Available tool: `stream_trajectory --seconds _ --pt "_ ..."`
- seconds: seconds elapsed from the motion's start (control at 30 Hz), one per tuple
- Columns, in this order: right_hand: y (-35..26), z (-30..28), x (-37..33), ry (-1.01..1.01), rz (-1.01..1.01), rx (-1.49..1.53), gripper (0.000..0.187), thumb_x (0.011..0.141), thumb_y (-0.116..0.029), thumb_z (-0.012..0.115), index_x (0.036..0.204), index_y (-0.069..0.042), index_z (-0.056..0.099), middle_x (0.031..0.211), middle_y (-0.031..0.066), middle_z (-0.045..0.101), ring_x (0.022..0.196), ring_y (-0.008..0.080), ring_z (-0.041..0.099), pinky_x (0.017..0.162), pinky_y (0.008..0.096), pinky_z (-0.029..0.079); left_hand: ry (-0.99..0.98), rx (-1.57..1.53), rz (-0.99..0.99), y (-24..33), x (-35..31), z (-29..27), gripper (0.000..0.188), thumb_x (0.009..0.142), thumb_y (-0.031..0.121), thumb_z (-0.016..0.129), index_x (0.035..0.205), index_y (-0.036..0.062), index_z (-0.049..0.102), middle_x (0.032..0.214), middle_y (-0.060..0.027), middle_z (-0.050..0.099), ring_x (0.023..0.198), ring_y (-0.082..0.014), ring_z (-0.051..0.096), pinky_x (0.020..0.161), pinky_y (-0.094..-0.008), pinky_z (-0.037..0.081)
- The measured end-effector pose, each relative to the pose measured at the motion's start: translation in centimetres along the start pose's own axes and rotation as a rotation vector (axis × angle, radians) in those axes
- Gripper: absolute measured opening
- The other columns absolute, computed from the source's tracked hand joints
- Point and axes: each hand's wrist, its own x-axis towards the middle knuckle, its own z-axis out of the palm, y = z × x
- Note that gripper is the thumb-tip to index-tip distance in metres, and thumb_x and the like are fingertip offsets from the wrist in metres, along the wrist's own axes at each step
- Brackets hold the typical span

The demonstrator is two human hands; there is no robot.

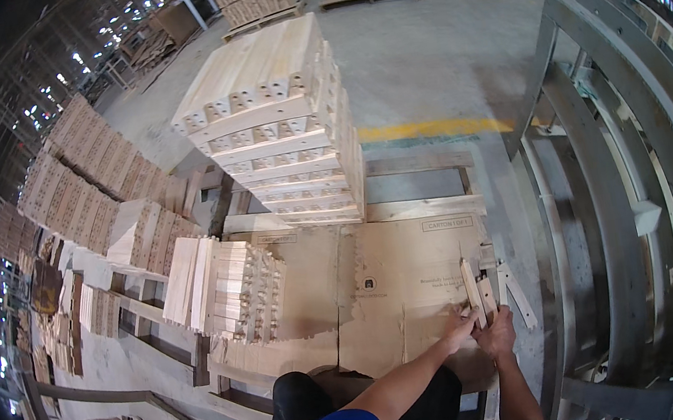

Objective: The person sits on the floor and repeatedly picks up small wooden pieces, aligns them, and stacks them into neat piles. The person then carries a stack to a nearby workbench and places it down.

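Observation:
At the right edge of a flattened cardboard sheet (384,322), my two hands work close together over a few short wooden strips. My left hand (460,328) is closed, its fingers at the lower end of a pale wooden strip (470,282). Beside it, my right hand (499,333) is wrapped round the lower ends of the neighbouring wooden strips (487,295). The strips point away from me, side by side. Another loose strip (520,298) lies slantwise to the right of them. Exactly how many pieces each hand grips is hidden by the fingers.
A tall stack of drilled wooden bars (293,131) rises on the pallet (424,207) ahead. Left of the cardboard lie rows of wooden bars (219,283), with more stacks (70,192) behind. A grey metal frame (548,184) stands at right. A metal rail (124,395) curves at lower left.

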Motion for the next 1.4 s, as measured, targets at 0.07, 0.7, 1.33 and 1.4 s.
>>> stream_trajectory --seconds 0.07,0.7,1.33,1.4 --pt "-0.2 -0.5 -1.6 -0.051 -0.023 0.003 0.09 0.068 -0.027 0.094 0.135 -0.001 0.041 0.127 0.0245 0.058 0.115 0.046 0.064 0.096 0.0527 0.055 -0.087 -0.135 -0.085 0.1 -0.8 -0.7 0.056 0.108 0.048 0.06 0.139 0.0024 0.053 0.109 -0.0073 0.069 0.097 -0.0184 0.068 0.081 -0.0364 0.057" --pt "-16.3 1.7 -18.0 0.205 -0.548 0.681 0.043 0.103 -0.004 0.058 0.146 0.003 0.055 0.124 0.0182 0.066 0.109 0.0282 0.066 0.099 0.038 0.052 -0.004 -0.418 0.263 5.7 -18.8 -15.2 0.04 0.109 0.024 0.064 0.145 0.0122 0.054 0.12 -0.0023 0.068 0.106 -0.0119 0.065 0.092 -0.0312 0.056" --pt "-21.2 6.2 -26.4 -0.827 -0.206 1.076 0.029 0.097 -0.008 0.078 0.121 -0.006 0.062 0.101 0.0017 0.07 0.085 0.0092 0.064 0.072 0.0262 0.053 0.041 -0.465 0.35 6.4 -27.4 -29.9 0.033 0.106 0.022 0.067 0.132 0.0038 0.062 0.11 -0.0076 0.074 0.096 -0.0161 0.072 0.083 -0.0344 0.061" --pt "-25.0 7.5 -27.7 -0.86 -0.258 0.984 0.028 0.097 -0.01 0.078 0.119 -0.006 0.062 0.097 0.0005 0.07 0.082 0.0074 0.063 0.068 0.025 0.049 0.091 -0.464 0.31 6.9 -27.6 -33.8 0.032 0.106 0.024 0.068 0.13 0.0032 0.064 0.11 -0.0081 0.074 0.096 -0.0167 0.073 0.082 -0.035 0.062"
